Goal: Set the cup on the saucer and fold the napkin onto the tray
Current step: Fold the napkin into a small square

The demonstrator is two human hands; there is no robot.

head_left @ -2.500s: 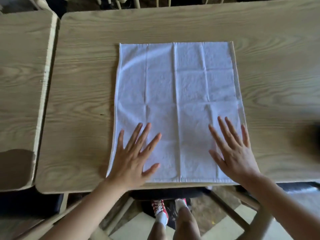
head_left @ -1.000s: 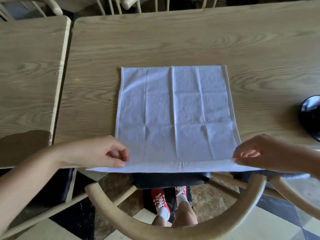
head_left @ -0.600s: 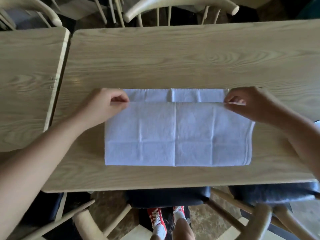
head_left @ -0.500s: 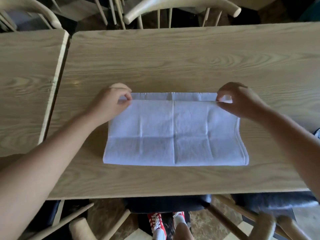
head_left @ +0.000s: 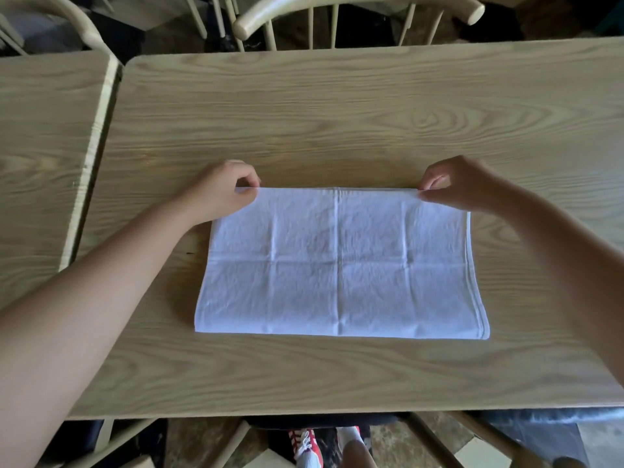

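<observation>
A white cloth napkin [head_left: 341, 265] lies folded in half on the wooden table [head_left: 337, 123], its fold line toward me and its two free edges lined up at the far side. My left hand [head_left: 223, 190] pinches the far left corner. My right hand [head_left: 459, 184] pinches the far right corner. Both hands hold the corners down at the table surface. No cup, saucer or tray is in view.
A second wooden table [head_left: 44, 157] stands close on the left with a narrow gap between. A pale wooden chair [head_left: 358, 11] stands at the far side. Chair parts and my red shoes [head_left: 304, 447] show below the near table edge.
The napkin lay flat under my palms, then I lifted its near edge and carried it over to the far edge. The top layer now meets the far edge fully.
</observation>
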